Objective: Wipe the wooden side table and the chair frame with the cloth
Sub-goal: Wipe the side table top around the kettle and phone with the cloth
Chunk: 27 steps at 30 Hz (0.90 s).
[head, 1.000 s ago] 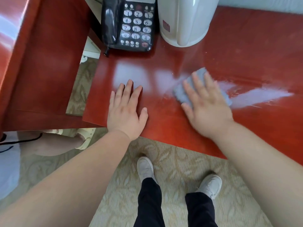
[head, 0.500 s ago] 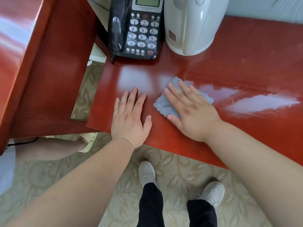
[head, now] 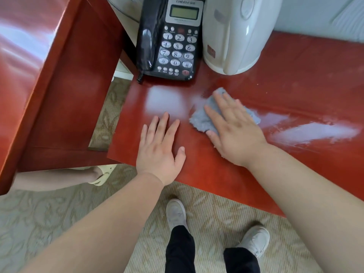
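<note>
The glossy red-brown wooden side table (head: 295, 91) fills the upper right of the head view. A grey-blue cloth (head: 202, 119) lies flat on its top. My right hand (head: 234, 131) presses down on the cloth with fingers spread, covering most of it. My left hand (head: 159, 148) rests flat on the bare tabletop just left of the cloth, fingers apart, holding nothing. A red-brown wooden chair frame (head: 65, 89) stands to the left of the table.
A black desk telephone (head: 173, 40) and a white electric kettle (head: 236, 34) stand at the back of the table, close to the cloth. Another person's foot in a pale sandal (head: 98, 176) shows under the chair frame. My shoes stand on patterned carpet (head: 49, 217).
My right hand has slid the cloth leftward across the tabletop, close to my left hand. The left hand has stayed in place.
</note>
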Each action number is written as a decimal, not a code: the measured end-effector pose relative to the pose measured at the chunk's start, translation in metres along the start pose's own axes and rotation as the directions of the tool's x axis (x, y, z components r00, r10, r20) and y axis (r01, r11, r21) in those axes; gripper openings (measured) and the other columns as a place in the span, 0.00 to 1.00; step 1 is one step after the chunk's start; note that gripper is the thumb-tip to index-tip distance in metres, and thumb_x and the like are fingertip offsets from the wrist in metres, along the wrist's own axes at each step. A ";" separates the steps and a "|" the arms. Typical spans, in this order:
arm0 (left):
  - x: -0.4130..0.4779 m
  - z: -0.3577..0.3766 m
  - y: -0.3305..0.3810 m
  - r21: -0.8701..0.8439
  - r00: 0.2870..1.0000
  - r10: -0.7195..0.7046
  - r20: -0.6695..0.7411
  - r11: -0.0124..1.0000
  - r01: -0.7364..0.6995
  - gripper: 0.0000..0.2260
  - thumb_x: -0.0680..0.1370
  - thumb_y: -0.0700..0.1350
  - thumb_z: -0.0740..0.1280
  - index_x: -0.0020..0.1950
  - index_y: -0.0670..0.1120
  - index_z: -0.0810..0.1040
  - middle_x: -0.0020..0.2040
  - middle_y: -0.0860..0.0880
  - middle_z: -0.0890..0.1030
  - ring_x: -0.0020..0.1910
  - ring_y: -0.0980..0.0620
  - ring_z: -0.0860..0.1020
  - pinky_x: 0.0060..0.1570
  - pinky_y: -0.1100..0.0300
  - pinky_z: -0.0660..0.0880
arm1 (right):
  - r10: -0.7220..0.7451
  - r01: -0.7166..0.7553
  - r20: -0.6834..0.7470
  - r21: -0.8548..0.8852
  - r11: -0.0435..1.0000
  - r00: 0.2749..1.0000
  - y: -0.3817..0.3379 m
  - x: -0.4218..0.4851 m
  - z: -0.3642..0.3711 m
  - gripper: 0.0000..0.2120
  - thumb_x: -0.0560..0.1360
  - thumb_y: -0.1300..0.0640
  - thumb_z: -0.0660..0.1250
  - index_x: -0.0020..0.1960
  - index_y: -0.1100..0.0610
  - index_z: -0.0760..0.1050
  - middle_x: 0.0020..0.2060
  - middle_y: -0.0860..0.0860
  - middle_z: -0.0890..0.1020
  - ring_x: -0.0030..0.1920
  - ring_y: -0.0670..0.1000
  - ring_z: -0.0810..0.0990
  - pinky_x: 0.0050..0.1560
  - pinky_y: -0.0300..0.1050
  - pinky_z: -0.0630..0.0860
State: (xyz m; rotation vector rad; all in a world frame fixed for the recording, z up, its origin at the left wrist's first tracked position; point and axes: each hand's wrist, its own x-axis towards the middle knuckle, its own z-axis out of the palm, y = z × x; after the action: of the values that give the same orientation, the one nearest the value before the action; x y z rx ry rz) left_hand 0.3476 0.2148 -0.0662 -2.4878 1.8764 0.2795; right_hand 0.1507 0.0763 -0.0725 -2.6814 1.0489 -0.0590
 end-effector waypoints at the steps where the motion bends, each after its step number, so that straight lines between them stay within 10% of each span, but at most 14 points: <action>1: 0.000 0.000 0.000 0.002 1.000 0.000 0.004 1.000 0.000 0.32 0.80 0.58 0.57 0.84 0.53 0.60 0.86 0.48 0.54 0.85 0.44 0.51 0.83 0.41 0.48 | 0.093 -0.093 -0.029 0.004 0.996 0.995 0.009 -0.002 -0.002 0.30 0.83 0.44 0.58 0.82 0.56 0.61 0.83 0.63 0.52 0.83 0.65 0.52 0.83 0.61 0.48; 6: 0.001 0.000 0.000 0.006 1.000 -0.006 0.021 1.000 0.006 0.32 0.80 0.59 0.57 0.84 0.53 0.58 0.86 0.48 0.53 0.85 0.44 0.49 0.83 0.41 0.48 | 0.507 -0.507 -0.037 0.004 0.862 0.861 0.019 0.019 -0.013 0.33 0.83 0.43 0.55 0.83 0.56 0.55 0.82 0.67 0.47 0.83 0.67 0.45 0.82 0.62 0.43; 12: 0.000 0.001 0.000 0.000 1.000 0.002 -0.001 1.000 -0.002 0.32 0.80 0.59 0.58 0.84 0.52 0.60 0.86 0.47 0.54 0.85 0.44 0.51 0.83 0.42 0.48 | 0.082 -0.082 0.010 0.008 0.997 0.997 -0.034 0.046 0.003 0.34 0.81 0.39 0.52 0.82 0.56 0.60 0.82 0.64 0.54 0.83 0.64 0.51 0.83 0.61 0.48; 27: -0.001 0.003 -0.001 -0.027 1.000 0.002 -0.024 1.000 -0.002 0.33 0.80 0.59 0.58 0.83 0.49 0.61 0.86 0.48 0.56 0.85 0.45 0.51 0.82 0.41 0.49 | -0.172 0.173 0.052 -0.010 0.985 0.984 -0.022 0.009 -0.002 0.36 0.81 0.35 0.55 0.82 0.55 0.61 0.83 0.59 0.56 0.84 0.59 0.52 0.83 0.59 0.51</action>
State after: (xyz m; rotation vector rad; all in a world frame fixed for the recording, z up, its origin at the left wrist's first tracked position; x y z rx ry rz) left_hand 0.3477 0.2163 -0.0691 -2.5180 1.8971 0.2776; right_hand 0.1709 0.0853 -0.0655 -2.7655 0.8033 -0.0155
